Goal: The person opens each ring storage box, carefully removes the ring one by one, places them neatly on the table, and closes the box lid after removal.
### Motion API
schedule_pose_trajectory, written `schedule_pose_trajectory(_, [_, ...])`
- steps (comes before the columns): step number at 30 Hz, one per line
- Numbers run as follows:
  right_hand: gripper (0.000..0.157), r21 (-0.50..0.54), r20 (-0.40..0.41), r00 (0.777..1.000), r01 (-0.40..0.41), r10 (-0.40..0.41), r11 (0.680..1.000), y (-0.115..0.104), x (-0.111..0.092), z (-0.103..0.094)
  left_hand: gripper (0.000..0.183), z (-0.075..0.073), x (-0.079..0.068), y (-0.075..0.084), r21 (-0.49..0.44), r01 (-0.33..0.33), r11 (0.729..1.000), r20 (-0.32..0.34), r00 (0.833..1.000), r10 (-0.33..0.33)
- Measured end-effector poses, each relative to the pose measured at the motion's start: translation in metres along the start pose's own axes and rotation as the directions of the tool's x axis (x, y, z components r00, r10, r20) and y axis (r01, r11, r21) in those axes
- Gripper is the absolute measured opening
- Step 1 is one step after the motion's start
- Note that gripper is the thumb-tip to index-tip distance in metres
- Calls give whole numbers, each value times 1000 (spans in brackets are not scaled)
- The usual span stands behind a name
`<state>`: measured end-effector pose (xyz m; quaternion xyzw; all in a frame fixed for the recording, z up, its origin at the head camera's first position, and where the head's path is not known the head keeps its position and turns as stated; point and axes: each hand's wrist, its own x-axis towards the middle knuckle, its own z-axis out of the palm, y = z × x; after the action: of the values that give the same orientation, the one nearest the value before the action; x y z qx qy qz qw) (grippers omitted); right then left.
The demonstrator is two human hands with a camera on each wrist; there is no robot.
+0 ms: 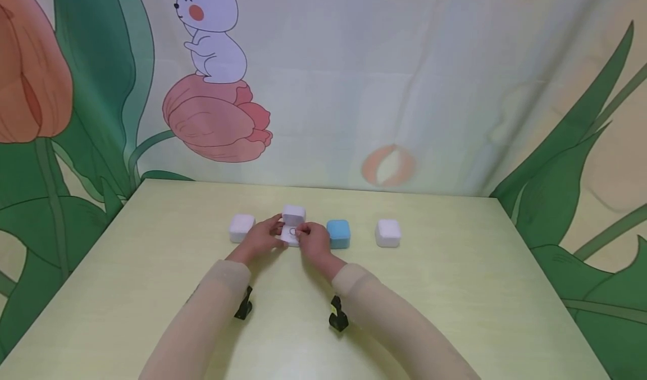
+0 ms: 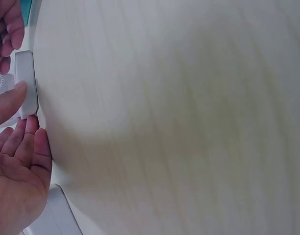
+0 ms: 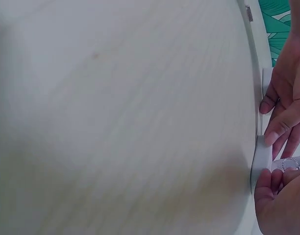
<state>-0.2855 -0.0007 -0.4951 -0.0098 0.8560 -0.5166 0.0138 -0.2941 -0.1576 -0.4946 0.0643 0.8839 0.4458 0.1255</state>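
An open white ring box (image 1: 294,216) stands upright on the table, its lid raised at the back. My left hand (image 1: 263,236) grips the box from the left, with its thumb at the front edge and the other fingers along the side. A silvery ring (image 3: 290,158) with a beaded-looking band shows upright over the box's pale insert. My right hand (image 1: 314,239) pinches the ring's right side between thumb and fingertips. In the left wrist view, the box's front wall (image 2: 26,85) hides the lower part of the insert.
A closed white box (image 1: 242,228) sits just left of my left hand. A closed blue box (image 1: 338,234) stands right beside my right hand, and another white box (image 1: 388,233) is farther right. Behind the pale table (image 1: 434,296) hangs a printed curtain (image 1: 323,88).
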Motion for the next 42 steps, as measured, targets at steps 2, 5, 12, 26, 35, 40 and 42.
schedule_pose_trajectory(2, [14,15,4,1000,0,0,1000,0,0,-1,83,0,0,0,7,-3,1000,1,1000,3])
schedule_pose_trajectory(5, [14,56,10,1000,-3,3,998,-1,1,-5,82,0,0,0,4,1,1000,2,1000,-1])
schedule_pose_trajectory(12, [16,100,39,999,-33,30,994,1,0,-14,81,-1,-3,3,11,-3,1000,5,1000,3])
schedule_pose_trajectory(26, [14,192,184,970,-191,156,963,-7,-27,-25,81,0,1,-1,24,-24,999,15,1000,23])
schedule_pose_trajectory(35, [14,216,231,958,-222,171,951,-6,-41,-25,81,0,0,0,7,-43,999,16,999,43])
schedule_pose_trajectory(40, [13,238,259,946,-258,195,936,-4,-45,-23,81,0,0,1,19,-22,1000,11,1000,22])
schedule_pose_trajectory(42, [13,241,267,943,-266,200,933,-3,-48,-21,81,0,0,1,31,-14,999,14,1000,13])
